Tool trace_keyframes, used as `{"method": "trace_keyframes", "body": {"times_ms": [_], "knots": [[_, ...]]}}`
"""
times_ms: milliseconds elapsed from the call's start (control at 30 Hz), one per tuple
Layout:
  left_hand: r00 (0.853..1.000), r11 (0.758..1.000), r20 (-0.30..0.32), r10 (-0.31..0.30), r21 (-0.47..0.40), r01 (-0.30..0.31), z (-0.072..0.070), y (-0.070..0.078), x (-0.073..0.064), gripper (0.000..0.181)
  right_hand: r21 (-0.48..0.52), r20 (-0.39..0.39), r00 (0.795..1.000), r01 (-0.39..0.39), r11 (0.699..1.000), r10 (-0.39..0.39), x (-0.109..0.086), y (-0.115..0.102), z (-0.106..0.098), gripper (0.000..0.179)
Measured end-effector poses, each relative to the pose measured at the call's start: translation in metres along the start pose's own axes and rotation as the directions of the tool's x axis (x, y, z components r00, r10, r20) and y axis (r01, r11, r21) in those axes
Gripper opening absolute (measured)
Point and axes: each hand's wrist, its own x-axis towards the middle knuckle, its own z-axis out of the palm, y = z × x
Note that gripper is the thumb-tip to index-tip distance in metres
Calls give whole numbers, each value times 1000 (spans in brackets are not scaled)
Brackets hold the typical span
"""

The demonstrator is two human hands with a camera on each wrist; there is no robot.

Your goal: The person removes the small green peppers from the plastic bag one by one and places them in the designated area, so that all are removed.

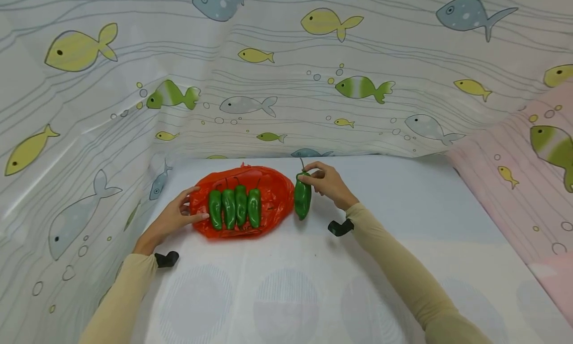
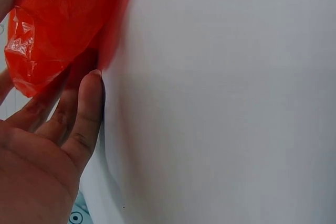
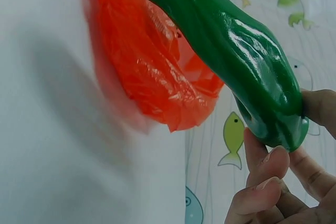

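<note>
"What does the head view show?"

"A person's right hand (image 1: 330, 183) pinches a green pepper (image 1: 303, 201) near its stem end, thumb and fingers meeting at the top. The stem points away from the person, the tip towards them. From here, the pepper sits just beside the right edge of a red plastic bag (image 1: 279, 197)."

"And the left hand (image 1: 175, 215)?"

"At the bag's left edge, thumb and fingers spread and relaxed, touching the plastic. Four more green peppers (image 1: 229, 210) lie side by side within the bag's outline, stems pointing away from the person. The bag rests on a white table (image 1: 286, 254), with a fish-printed sheet (image 1: 286, 73) rising behind it. A black piece (image 1: 341, 228) shows at each wrist."

"Now the left wrist view?"

"The fingers reach up along the underside of the bag's crinkled edge, loosely extended rather than clenched. One fingertip lies close to the white surface. Whether they press on the plastic, I cannot tell."

"And the right wrist view?"

"The grip is plain there: thumb and fingertips hold the glossy pepper by its broad end, and the body slants up towards the top of the view. Its blurred shadow falls on the table well apart from it, so it is held clear of the surface. The bag shows behind the pepper, partly hidden by it."
</note>
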Motion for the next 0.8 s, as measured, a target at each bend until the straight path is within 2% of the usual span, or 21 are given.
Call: {"method": "trace_keyframes", "body": {"times_ms": [267,567,800], "knots": [[1000,1000,2,-6,-5,6,0,-1,-1,87,-20,-26,999,-35,999,34,-6,7,-10,49],[1000,1000,-5,-6,0,6,-1,-1,-1,87,-23,-46,998,-37,999,36,-10,15,-25,48],[1000,1000,1,-13,0,13,-1,0,0,86,2,-62,996,-64,998,64,-14,23,-40,54]]}}
